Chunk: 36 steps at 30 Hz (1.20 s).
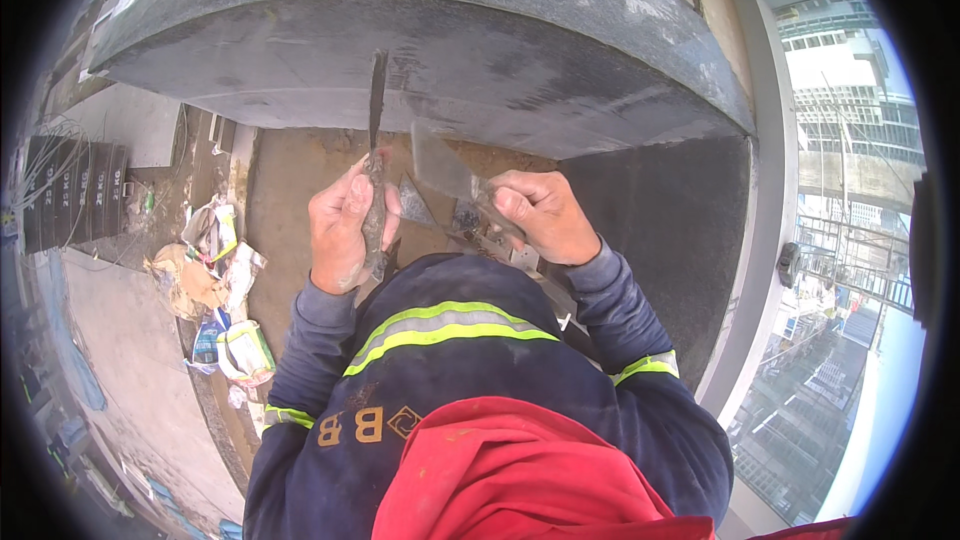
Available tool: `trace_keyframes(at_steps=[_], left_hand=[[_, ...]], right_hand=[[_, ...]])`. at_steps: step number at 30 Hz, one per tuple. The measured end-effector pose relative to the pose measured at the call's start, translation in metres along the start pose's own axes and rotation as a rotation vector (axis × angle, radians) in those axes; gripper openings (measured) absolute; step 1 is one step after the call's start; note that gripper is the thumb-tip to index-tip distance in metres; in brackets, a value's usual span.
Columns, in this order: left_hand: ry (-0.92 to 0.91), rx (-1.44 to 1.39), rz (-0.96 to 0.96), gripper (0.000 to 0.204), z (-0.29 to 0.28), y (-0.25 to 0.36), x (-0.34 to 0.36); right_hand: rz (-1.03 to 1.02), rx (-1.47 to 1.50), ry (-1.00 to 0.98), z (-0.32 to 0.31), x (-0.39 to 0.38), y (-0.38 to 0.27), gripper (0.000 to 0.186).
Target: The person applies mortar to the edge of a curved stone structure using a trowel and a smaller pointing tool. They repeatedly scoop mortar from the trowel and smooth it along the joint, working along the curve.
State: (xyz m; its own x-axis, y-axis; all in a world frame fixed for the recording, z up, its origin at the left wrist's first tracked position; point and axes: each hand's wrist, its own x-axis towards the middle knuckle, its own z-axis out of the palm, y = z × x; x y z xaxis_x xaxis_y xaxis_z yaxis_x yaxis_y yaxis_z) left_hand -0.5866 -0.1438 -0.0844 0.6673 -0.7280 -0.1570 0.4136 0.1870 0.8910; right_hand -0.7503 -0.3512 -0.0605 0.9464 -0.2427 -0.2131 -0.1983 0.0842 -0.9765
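Observation:
My left hand (342, 225) is closed around the handle of a narrow, mortar-caked scraper (376, 110) whose blade points up against the front edge of a dark grey stone slab (520, 60). My right hand (545, 215) grips a wide flat putty knife (440, 165), its blade tilted up to the left just below the slab's edge. Both hands are close together in front of my chest, above a brown rough surface (290, 180). A small triangular trowel blade (412, 205) shows between the two hands.
Crumpled bags and wrappers (215, 280) lie on the floor at the left, beside stacked dark sacks (75, 190). A dark stone panel (680, 230) stands at the right, next to a window frame (770, 200) with buildings far below.

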Motion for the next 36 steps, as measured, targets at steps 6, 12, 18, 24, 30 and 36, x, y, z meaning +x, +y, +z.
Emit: trace_keyframes(at_steps=[6,12,18,24,30,36], left_hand=[[0.206,0.387,0.133,0.056,-0.026,-0.012,-0.010],[0.256,0.426,0.097,0.049,-0.050,-0.008,-0.034],[0.286,0.431,0.098,0.048,-0.058,-0.006,-0.039],[0.328,0.398,0.081,0.052,-0.041,-0.026,-0.043],[0.379,0.342,0.043,0.050,-0.040,-0.036,-0.047],[0.407,0.333,0.051,0.049,-0.039,-0.034,-0.041]], right_hand=[[-0.223,-0.508,0.729,-0.047,0.019,0.036,0.032],[-0.198,-0.808,0.655,-0.083,0.044,-0.008,0.035],[-0.272,-1.332,0.257,-0.182,0.094,-0.097,0.049],[0.003,-1.503,0.030,-0.171,0.144,-0.136,0.050],[-0.154,-1.568,-0.151,-0.177,0.165,-0.142,0.040],[-0.023,-1.438,-0.045,-0.206,0.168,-0.118,0.045]])
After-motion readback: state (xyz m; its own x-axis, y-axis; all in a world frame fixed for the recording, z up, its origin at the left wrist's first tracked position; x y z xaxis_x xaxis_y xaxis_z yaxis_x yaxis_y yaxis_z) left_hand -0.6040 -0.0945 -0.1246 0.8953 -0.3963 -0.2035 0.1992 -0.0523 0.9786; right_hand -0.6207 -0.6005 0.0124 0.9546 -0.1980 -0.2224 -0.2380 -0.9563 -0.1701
